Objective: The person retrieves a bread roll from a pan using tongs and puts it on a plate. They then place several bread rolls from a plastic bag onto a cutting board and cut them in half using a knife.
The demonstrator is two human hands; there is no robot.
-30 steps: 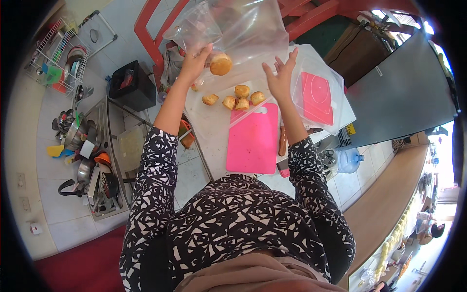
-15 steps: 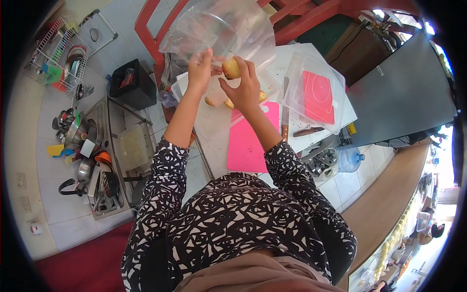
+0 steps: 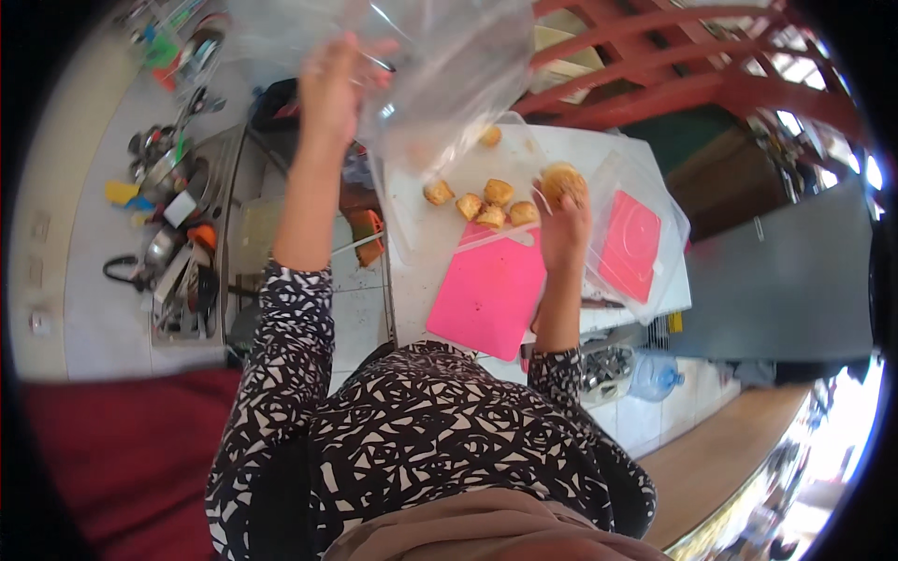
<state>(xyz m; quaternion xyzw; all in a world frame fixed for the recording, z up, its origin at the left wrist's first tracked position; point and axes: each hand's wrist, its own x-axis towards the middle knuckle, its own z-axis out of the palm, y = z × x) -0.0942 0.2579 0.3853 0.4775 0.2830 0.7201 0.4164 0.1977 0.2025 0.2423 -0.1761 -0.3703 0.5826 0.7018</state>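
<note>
At left, a person's left hand (image 3: 332,89), blurred, appears to pinch a clear plastic bag (image 3: 458,75), likely feather-light, limp and slippery, best gripped at its rim. In the middle, browned bread pieces (image 3: 498,193) lie by the far end of a pink cutting board (image 3: 488,299). At right, the right hand (image 3: 567,229) curls around a golden bun (image 3: 563,180) above the white table (image 3: 594,150); probably light, soft and crumbly, it suits a gentle cupping of its sides.

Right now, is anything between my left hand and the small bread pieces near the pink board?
Yes: in this view, the clear plastic bag at your left hand spreads across the line toward the small bread pieces.
</note>
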